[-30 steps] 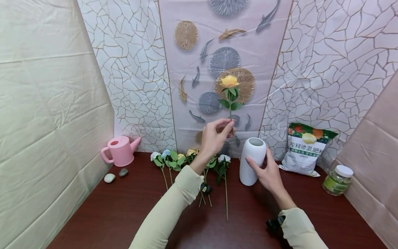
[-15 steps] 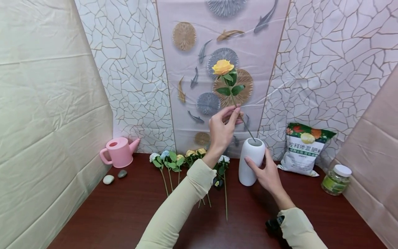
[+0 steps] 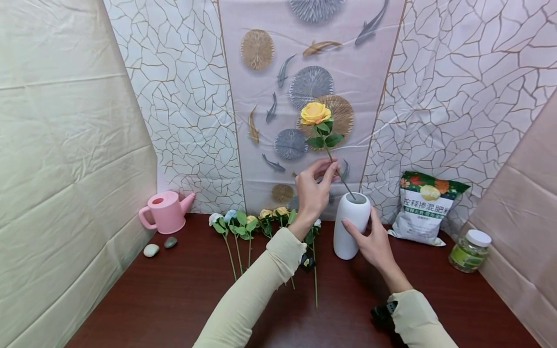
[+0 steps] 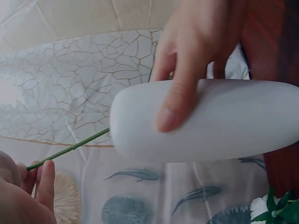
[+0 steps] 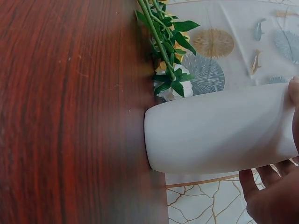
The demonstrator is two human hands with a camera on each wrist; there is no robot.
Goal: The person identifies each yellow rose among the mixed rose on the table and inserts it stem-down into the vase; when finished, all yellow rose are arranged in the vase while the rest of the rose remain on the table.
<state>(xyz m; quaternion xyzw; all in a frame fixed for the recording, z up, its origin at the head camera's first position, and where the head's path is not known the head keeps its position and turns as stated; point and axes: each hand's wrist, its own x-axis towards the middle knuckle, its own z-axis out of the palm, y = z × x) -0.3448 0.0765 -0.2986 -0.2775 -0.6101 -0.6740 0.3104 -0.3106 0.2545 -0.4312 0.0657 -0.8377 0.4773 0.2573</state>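
Observation:
My left hand (image 3: pixel 314 189) pinches the green stem of a yellow rose (image 3: pixel 315 114) between thumb and fingers. The bloom leans up and left, and the stem's lower end dips into the mouth of a white vase (image 3: pixel 346 232). Upright on the table, the vase is steadied by my right hand (image 3: pixel 377 242), its thumb on the front and fingers round the far side. In the left wrist view the stem (image 4: pixel 74 147) runs from the left fingertips to the vase's rim. The right wrist view shows the vase base (image 5: pixel 156 140) on the tabletop.
Several flowers, among them a white rose (image 3: pixel 215 219) and a blue rose (image 3: pixel 230 215), lie left of the vase. A pink watering can (image 3: pixel 168 214) and two stones (image 3: pixel 151 250) are further left. A fertilizer bag (image 3: pixel 428 210) and a lidded jar (image 3: pixel 471 251) stand right.
My left hand has moved right, bringing the yellow rose over the vase; its stem end entered the mouth, and the rose then lowered slightly. The right hand has stayed on the vase.

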